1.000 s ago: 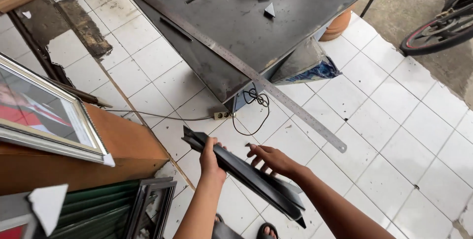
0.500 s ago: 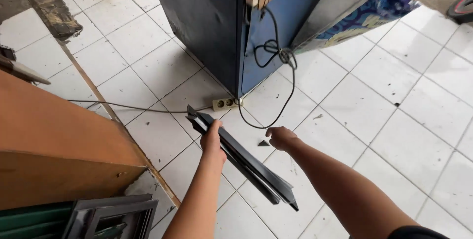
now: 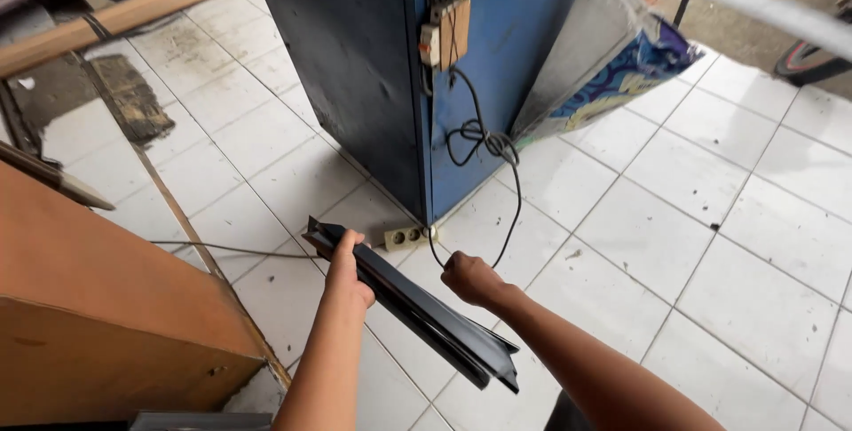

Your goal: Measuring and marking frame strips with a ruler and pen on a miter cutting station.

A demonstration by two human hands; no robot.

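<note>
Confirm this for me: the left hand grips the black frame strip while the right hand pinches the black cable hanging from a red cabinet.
Wrong in one respect: the cabinet is blue, not red. The head view shows the left hand gripping the black frame strip and the right hand at the black cable.

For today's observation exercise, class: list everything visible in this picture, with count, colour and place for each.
Frame moulding strip: one, black, held low at centre.
Machine cabinet: one, blue, top centre.
Cable: one, black, hanging down the cabinet.
Socket strip: one, cream, on the floor at the cabinet's foot.
Printed sheet: one, blue patterned, leaning right of the cabinet.
Wooden cabinet: one, brown, left.
Floor tiles: many, white.
Left hand: gripping the strip.
Right hand: closed on the cable.
</note>
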